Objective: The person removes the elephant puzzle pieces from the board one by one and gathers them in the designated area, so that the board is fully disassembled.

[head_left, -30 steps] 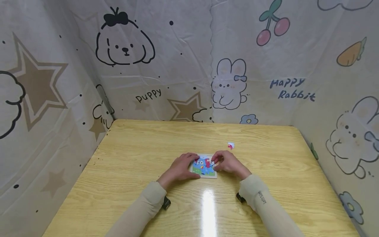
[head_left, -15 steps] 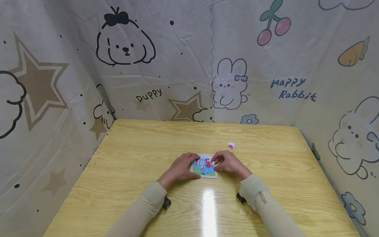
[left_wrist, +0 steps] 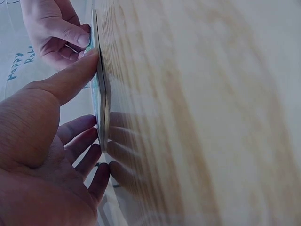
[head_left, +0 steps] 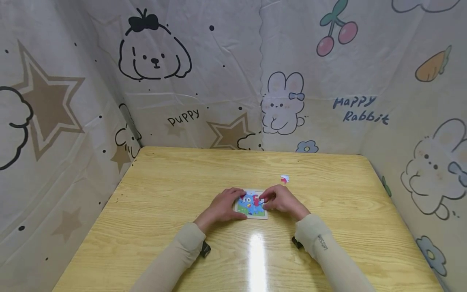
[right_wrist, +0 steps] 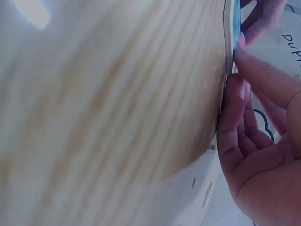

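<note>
A small jigsaw puzzle (head_left: 251, 209) in a pale frame lies flat on the table, showing a blue cartoon character with red parts over green ground. My left hand (head_left: 220, 207) holds it by the left side, thumb on the near edge and fingers at the far edge. At its right side, my right hand (head_left: 281, 198) pinches a small puzzle piece between thumb and fingers, low over the picture; the fingers hide most of this piece. The left wrist view shows the frame's thin side (left_wrist: 102, 94) between left thumb and fingers.
One loose puzzle piece (head_left: 284, 179), white and pink, lies beyond my right hand. The wooden table (head_left: 175, 174) reaches back to a printed cloth wall (head_left: 226, 89), with further cloth on both sides. Dark wrist cameras sit under both sleeves.
My right fingers have shifted very slightly to the left over the puzzle's right side. The left hand keeps its hold, and the loose piece stays where it was.
</note>
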The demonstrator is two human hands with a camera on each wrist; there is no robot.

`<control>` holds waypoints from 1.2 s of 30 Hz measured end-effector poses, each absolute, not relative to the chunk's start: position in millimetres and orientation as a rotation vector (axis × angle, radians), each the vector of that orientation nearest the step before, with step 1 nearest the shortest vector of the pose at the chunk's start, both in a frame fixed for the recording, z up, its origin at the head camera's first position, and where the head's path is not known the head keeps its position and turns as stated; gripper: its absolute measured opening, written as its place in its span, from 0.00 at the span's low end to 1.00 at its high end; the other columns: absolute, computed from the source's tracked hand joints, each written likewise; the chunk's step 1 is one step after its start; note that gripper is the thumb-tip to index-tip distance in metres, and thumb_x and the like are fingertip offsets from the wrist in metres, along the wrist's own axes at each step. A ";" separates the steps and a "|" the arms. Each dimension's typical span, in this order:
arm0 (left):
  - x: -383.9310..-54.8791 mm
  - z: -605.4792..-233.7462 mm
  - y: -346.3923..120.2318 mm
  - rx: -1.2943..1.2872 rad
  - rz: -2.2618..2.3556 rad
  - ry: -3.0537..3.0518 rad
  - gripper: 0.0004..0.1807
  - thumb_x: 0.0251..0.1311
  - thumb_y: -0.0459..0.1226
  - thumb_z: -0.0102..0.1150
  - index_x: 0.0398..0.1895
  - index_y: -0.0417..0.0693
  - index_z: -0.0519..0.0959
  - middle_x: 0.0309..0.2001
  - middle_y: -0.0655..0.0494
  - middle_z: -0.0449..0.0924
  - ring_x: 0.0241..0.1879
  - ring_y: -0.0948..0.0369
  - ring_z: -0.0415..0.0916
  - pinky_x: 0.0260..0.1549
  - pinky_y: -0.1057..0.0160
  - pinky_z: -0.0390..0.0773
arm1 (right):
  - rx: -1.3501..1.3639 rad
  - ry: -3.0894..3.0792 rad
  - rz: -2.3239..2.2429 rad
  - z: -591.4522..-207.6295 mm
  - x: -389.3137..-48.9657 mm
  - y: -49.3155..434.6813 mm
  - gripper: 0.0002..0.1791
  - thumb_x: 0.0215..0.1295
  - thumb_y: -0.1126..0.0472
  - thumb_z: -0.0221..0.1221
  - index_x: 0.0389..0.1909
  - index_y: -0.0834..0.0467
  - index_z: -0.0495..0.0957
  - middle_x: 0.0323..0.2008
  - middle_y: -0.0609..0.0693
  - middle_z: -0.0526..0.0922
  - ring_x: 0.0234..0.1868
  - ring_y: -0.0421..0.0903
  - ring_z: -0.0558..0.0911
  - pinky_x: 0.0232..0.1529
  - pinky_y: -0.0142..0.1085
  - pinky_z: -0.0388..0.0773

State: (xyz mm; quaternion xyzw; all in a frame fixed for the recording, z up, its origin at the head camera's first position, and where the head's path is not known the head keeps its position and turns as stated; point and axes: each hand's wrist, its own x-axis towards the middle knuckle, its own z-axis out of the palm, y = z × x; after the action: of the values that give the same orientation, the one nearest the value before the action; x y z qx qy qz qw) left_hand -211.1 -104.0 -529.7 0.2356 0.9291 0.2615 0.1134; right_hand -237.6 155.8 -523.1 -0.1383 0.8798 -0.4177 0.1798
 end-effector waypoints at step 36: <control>-210.7 -528.9 -103.7 0.683 0.728 2.726 0.46 0.57 0.58 0.73 0.77 0.53 0.68 0.76 0.51 0.66 0.76 0.47 0.61 0.72 0.40 0.63 | -0.532 2.480 -1.141 -521.3 -236.0 161.2 0.13 0.63 0.64 0.71 0.49 0.61 0.88 0.40 0.50 0.88 0.37 0.43 0.80 0.41 0.36 0.79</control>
State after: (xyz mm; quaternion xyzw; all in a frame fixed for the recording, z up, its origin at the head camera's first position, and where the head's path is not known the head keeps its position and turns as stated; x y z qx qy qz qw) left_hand -210.7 -103.7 -528.9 0.2335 0.9324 0.2490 0.1189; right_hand -236.0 161.2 -521.3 -0.1882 0.8772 -0.4038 0.1792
